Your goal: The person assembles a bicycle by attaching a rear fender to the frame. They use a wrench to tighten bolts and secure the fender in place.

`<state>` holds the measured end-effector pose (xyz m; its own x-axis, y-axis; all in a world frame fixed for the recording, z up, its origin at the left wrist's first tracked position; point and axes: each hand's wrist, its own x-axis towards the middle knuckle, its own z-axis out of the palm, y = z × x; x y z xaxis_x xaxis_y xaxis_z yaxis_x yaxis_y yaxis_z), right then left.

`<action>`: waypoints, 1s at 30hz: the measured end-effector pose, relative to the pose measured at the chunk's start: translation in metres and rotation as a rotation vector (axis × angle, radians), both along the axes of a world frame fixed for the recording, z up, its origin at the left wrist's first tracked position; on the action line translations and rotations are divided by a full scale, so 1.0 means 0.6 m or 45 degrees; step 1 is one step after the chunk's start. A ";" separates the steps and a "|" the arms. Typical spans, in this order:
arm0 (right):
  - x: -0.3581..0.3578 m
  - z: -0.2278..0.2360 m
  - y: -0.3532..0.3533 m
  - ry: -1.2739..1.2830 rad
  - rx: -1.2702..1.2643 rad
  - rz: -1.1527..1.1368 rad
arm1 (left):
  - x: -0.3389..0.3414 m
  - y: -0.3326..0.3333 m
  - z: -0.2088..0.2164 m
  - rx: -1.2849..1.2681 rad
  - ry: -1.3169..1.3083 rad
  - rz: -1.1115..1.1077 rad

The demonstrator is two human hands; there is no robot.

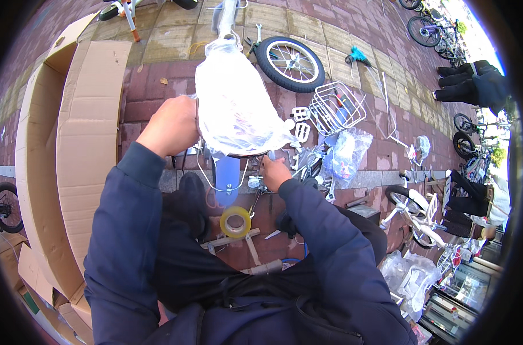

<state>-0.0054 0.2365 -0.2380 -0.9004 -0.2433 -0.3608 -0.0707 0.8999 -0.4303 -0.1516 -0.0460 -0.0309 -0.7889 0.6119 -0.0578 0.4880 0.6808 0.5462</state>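
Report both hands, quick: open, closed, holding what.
Left hand: curled at the left edge of the plastic-wrapped white part; grip hidden, can't tell.
Right hand: curled near its lower right edge; whether it holds anything can't be told.

Left hand (175, 127) curled at left edge of white plastic-wrapped part (232, 98); right hand (275, 174) near its lower right. Wheel (293, 62), wire basket (337, 108) lie rightward on paving (149, 80); yellow tape roll (235, 234) nearer.

Open-air bicycle workshop: brick pavement (147, 75) bears a loose wheel (294, 60), pedals (302, 132) and, along its right edge, bicycles (427, 29).
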 end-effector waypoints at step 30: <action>-0.095 0.106 -0.001 0.269 -0.193 0.347 | -0.003 0.001 0.003 -0.006 -0.044 0.041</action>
